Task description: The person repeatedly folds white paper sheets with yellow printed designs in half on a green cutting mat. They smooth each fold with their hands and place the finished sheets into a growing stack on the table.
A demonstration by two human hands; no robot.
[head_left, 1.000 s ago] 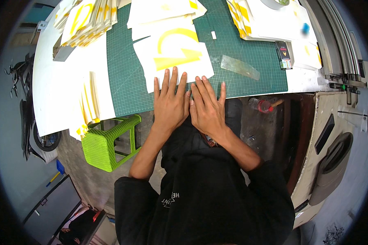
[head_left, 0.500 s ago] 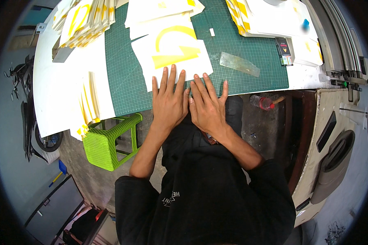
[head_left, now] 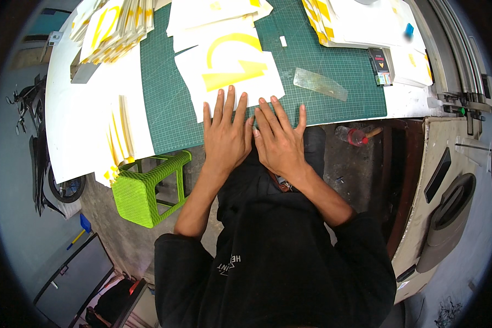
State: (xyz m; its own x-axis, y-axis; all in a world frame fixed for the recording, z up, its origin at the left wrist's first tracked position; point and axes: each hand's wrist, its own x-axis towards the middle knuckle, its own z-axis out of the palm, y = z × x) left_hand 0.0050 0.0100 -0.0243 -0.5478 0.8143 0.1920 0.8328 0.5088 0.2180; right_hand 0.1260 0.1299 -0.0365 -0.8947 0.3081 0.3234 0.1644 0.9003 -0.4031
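Observation:
Both my hands lie flat on the near edge of a white sheet printed with a yellow shape. My left hand has its fingers stretched forward, their tips just below the yellow print. Beside it, my right hand is spread out too, its little finger apart and over the green cutting mat. The thumbs come close together between the hands. Neither hand grips anything. Under the sheet lies the mat, and more white printed sheets lie beyond it.
A clear plastic strip and a small white piece lie on the mat. A black box stands by the right-hand sheets. Stacked printed pieces and a narrow bundle are at left. A green stool stands below.
Both hands stay flat in nearly the same place on the sheet. The picture has shifted very slightly; nothing has been picked up or let go.

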